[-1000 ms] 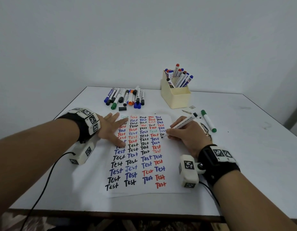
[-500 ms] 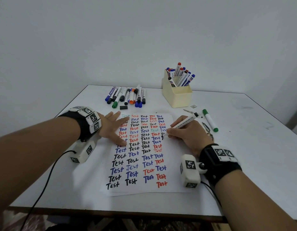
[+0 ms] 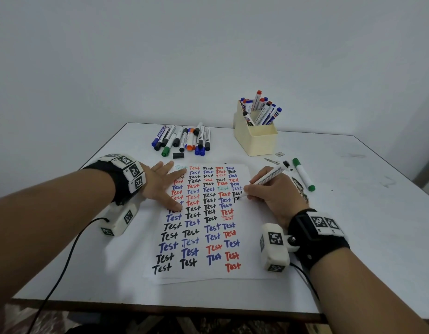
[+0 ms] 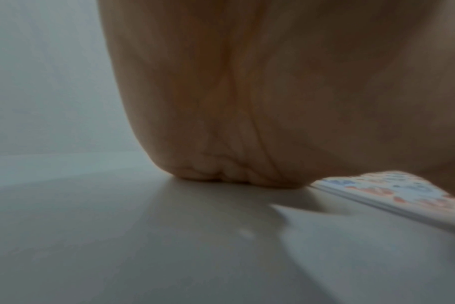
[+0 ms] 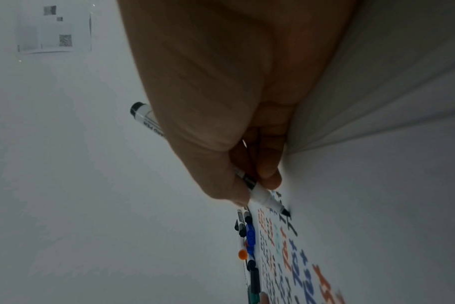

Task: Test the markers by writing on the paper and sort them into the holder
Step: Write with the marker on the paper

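A white paper point(image 3: 208, 273) covered with rows of "Test" in black, blue and red lies at the table's middle. My right hand point(image 3: 268, 196) pinches an uncapped black whiteboard marker point(image 3: 271, 177), its tip touching the paper's right edge beside a fresh black stroke; the right wrist view shows the marker point(image 5: 262, 195) between thumb and fingers. My left hand point(image 3: 162, 186) lies flat, fingers spread, pressing the paper's upper left. In the left wrist view only the palm point(image 4: 247, 102) and the paper's edge point(image 4: 392, 197) show. A cream holder point(image 3: 255, 138) at the back holds several markers.
A row of several markers point(image 3: 184, 139) lies behind the paper, with a loose black cap point(image 3: 178, 155) in front of it. A green-capped marker point(image 3: 303, 174) lies right of my right hand, near another black cap point(image 3: 286, 163). A wall stands behind the white table point(image 3: 365, 225).
The marker tip has shifted slightly on the paper's right edge, leaving a new black mark. The left hand stays flat on the paper.
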`<state>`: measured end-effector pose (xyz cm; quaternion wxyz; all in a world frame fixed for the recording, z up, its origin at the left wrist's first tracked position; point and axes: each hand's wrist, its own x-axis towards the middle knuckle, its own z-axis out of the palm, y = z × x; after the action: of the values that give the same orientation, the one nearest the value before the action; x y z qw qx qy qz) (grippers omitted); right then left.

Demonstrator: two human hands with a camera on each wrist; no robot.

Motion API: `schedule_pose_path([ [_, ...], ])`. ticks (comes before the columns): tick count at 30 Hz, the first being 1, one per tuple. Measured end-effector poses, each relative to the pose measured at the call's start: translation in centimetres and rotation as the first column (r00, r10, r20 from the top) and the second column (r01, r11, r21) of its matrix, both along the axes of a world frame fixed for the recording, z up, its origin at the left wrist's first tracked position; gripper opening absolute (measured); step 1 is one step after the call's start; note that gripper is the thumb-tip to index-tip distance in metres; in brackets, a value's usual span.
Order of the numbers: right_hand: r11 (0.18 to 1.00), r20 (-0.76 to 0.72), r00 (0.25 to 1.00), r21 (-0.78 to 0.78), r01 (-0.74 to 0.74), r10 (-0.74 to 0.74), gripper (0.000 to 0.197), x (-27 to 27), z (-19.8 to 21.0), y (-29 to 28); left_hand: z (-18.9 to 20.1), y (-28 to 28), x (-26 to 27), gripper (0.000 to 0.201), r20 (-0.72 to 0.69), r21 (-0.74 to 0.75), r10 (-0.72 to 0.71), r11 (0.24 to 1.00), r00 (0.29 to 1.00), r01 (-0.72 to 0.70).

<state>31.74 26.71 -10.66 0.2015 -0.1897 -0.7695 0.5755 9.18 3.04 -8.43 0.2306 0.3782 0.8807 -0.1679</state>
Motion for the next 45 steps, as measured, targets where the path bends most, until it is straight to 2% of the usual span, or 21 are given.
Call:
schedule_pose_path([
  [5,1.0,0.02,0.999,-0.007,-0.025,0.025,0.017,0.1,0.2,-0.2,-0.1,-0.1,0.0,0.152,-0.002,0.01,-0.003,1.0,1.0,0.003],
  [11,0.998,-0.005,0.999,-0.037,0.049,-0.049,0.014,0.3,0.3,-0.3,-0.1,-0.1,0.0,0.15,-0.003,0.012,0.003,1.0,1.0,-0.003],
  [20,0.999,0.016,1.0,-0.04,0.023,-0.022,0.013,0.5,0.6,-0.5,0.1,0.0,0.2,0.153,-0.002,0.003,-0.002,1.0,1.0,0.002],
  [25,0.996,-0.007,0.997,-0.044,0.081,-0.081,0.012,0.6,0.7,-0.5,0.0,0.0,0.2,0.153,-0.001,0.008,0.002,1.0,1.0,-0.002],
  [35,0.995,0.01,0.998,-0.077,0.064,-0.063,0.014,0.7,1.0,-0.8,-0.2,-0.1,0.0,0.152,-0.014,0.013,-0.004,1.0,1.0,0.004],
  [40,0.995,0.006,0.996,-0.045,0.087,-0.086,0.012,0.5,0.9,-0.8,-0.2,0.0,0.0,0.15,-0.013,0.01,-0.003,1.0,1.0,0.003],
  [42,0.988,-0.016,0.994,-0.106,0.108,-0.11,0.009,0.4,0.8,-0.7,-0.2,-0.1,0.1,0.151,-0.01,0.014,-0.002,1.0,1.0,0.002],
  [45,0.946,-0.046,0.986,-0.29,0.143,-0.163,0.008,-0.2,0.8,-0.4,-0.1,0.0,0.1,0.153,-0.007,0.014,-0.002,1.0,1.0,0.002],
])
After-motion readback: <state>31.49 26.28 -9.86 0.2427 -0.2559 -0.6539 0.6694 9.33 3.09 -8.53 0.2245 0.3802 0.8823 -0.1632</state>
